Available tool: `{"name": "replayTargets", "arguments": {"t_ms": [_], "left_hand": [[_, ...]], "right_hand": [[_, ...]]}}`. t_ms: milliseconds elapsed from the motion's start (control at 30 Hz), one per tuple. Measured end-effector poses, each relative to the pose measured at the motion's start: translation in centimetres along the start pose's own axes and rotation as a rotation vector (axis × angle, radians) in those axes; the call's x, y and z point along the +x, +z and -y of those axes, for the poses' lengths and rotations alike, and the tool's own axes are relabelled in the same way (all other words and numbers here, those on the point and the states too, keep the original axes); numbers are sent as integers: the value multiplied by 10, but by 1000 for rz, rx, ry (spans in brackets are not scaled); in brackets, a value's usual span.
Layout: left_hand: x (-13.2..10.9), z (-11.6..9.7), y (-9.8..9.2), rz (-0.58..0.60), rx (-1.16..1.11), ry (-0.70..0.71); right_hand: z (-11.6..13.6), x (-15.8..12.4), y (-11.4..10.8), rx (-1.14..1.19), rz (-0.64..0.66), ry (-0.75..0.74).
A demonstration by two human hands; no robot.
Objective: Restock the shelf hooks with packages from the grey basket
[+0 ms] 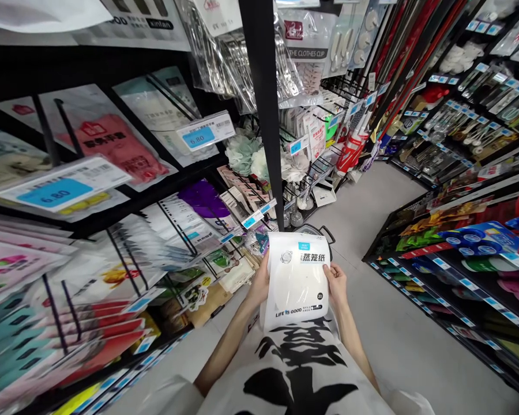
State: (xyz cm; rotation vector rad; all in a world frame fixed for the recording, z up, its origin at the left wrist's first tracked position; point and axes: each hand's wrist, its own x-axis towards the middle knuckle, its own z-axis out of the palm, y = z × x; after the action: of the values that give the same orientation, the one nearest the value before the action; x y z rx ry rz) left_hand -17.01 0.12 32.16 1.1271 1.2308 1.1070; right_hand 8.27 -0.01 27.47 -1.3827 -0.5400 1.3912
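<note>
In the head view, a flat white plastic package (300,282) with black lettering and a small blue label is held in front of the body. My left hand (262,279) grips its left edge, with the fingers mostly hidden behind it. At its upper right edge, my right hand (335,281) pinches the package between thumb and fingers. Just beyond the package's top edge, a dark-rimmed basket (326,233) shows in part.
Shelves with hooks of packaged goods and price tags (205,131) rise on the left, divided by a black post (266,109). Another rack (467,276) stands on the right, across a grey floor aisle (372,202). More hanging goods line the far end.
</note>
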Motion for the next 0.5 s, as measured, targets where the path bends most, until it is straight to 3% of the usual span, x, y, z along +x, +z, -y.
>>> {"name": "replayTargets", "arguments": {"t_ms": [133, 333, 433, 500], "left_hand": [[1, 2, -12, -47, 98, -2], [6, 10, -36, -107, 156, -58], [7, 12, -38, -127, 135, -49], [7, 12, -36, -139, 105, -57]], "right_hand": [[-4, 5, -15, -36, -48, -41], [7, 9, -55, -77, -135, -186], [20, 11, -67, 22, -166, -208], [29, 11, -69, 120, -101, -207]]}}
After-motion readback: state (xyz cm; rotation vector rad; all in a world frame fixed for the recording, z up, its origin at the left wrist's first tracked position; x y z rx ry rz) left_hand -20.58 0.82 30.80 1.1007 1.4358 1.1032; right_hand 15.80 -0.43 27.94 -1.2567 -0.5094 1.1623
